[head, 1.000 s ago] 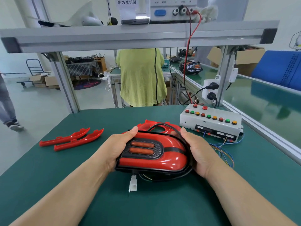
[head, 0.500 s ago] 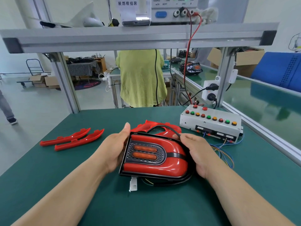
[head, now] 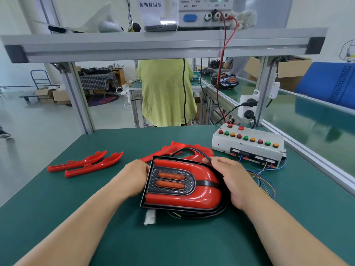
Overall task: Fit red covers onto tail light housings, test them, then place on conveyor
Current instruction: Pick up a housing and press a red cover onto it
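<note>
Tail light housing (head: pixel 153 191) sits on the green tabletop (head: pixel 96 217), right in front of the person, between both hands. Its red cover (head: pixel 203 196) is on top, round the two orange lamps (head: pixel 171 176). The left hand (head: pixel 134 179) grips the flat left edge, with its fingers curled round it. The right hand (head: pixel 232 181) wraps round the curved right side, and its thumb and first finger seem to pinch the black cable (head: pixel 188 150) at the top corner.

I think the job now is to seat the cover all the way. To do that well, push down evenly on both sides, so no edge sticks up. Move the cable away from the rim so it does not get trapped. The white plug (head: pixel 149 217) pokes out at the bottom. Leave it free, because it likely goes to the button box (head: pixel 247 148) near the right hand for the test. Spare red covers (head: pixel 86 164) lie well apart on the left.
</note>
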A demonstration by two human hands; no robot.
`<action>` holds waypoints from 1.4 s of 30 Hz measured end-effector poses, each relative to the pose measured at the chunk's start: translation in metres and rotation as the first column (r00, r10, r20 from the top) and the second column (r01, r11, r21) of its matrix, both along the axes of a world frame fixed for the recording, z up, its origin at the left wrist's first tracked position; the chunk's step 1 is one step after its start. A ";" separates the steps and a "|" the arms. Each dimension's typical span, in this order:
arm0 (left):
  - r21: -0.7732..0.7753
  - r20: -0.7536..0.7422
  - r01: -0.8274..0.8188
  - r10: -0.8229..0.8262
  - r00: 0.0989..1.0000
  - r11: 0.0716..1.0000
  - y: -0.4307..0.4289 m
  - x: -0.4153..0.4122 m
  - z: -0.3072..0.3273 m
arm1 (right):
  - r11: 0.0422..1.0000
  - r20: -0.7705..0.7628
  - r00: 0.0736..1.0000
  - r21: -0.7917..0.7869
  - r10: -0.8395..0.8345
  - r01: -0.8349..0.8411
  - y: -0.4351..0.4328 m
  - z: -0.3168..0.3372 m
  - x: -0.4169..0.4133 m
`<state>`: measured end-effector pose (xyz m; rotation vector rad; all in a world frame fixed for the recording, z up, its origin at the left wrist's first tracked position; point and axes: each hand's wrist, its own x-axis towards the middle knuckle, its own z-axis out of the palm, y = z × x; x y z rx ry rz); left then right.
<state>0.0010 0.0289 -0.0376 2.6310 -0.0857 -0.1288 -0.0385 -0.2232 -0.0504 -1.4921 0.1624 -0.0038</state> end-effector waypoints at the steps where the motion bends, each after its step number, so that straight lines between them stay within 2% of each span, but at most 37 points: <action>1: 0.000 -0.010 -0.016 0.016 1.000 1.000 0.001 0.001 -0.001 | 1.000 0.005 1.000 -0.020 0.009 -0.009 0.000 0.000 0.000; 4: -0.035 0.005 -0.042 0.042 0.999 0.998 0.003 0.001 -0.004 | 0.997 0.015 0.999 -0.064 0.031 -0.030 0.000 0.000 0.000; 7: -0.074 0.123 -0.092 0.101 0.987 0.993 0.006 0.002 -0.003 | 0.994 0.019 0.999 -0.104 0.039 -0.037 -0.001 -0.002 0.000; 11: -0.226 0.224 -0.161 0.212 0.951 0.961 0.010 0.004 0.003 | 0.985 0.020 0.999 -0.165 0.049 -0.045 0.000 -0.002 0.001; 14: -0.316 0.243 -0.133 0.215 0.946 0.939 0.011 0.001 0.004 | 0.974 0.022 0.999 -0.225 0.041 -0.035 0.000 -0.003 0.001; 17: -0.344 0.316 -0.097 0.213 0.925 0.934 0.010 -0.003 0.006 | 0.962 0.023 0.999 -0.270 0.043 -0.036 0.000 -0.004 0.002; 21: -0.432 0.376 -0.091 0.271 0.886 0.897 0.003 -0.012 0.012 | 0.955 0.017 0.999 -0.293 0.046 -0.039 -0.002 -0.004 0.003; 24: -0.466 0.461 -0.064 0.304 0.833 0.883 -0.001 -0.020 0.018 | 0.950 0.016 0.999 -0.311 0.050 -0.042 -0.004 -0.003 0.002; 28: -0.402 0.652 -0.002 0.287 0.702 0.916 -0.005 -0.028 0.025 | 0.934 0.004 0.997 -0.350 0.075 -0.069 -0.006 0.000 -0.001; 30: -0.386 0.701 0.016 0.282 0.655 0.922 -0.007 -0.029 0.027 | 0.933 -0.011 0.996 -0.349 0.092 -0.090 -0.007 0.001 -0.002; 34: -0.488 0.644 0.088 0.290 0.708 0.869 -0.008 -0.026 0.023 | 0.936 -0.029 0.994 -0.333 0.108 -0.111 -0.008 0.003 -0.004; 39: -0.588 0.571 0.138 0.289 0.769 0.797 -0.006 -0.021 0.020 | 0.923 0.005 0.999 -0.383 0.036 -0.031 -0.004 0.002 -0.002; 42: -0.691 0.501 0.184 0.280 0.819 0.699 -0.004 -0.019 0.019 | 0.926 0.002 1.000 -0.378 0.009 -0.008 -0.003 0.002 -0.001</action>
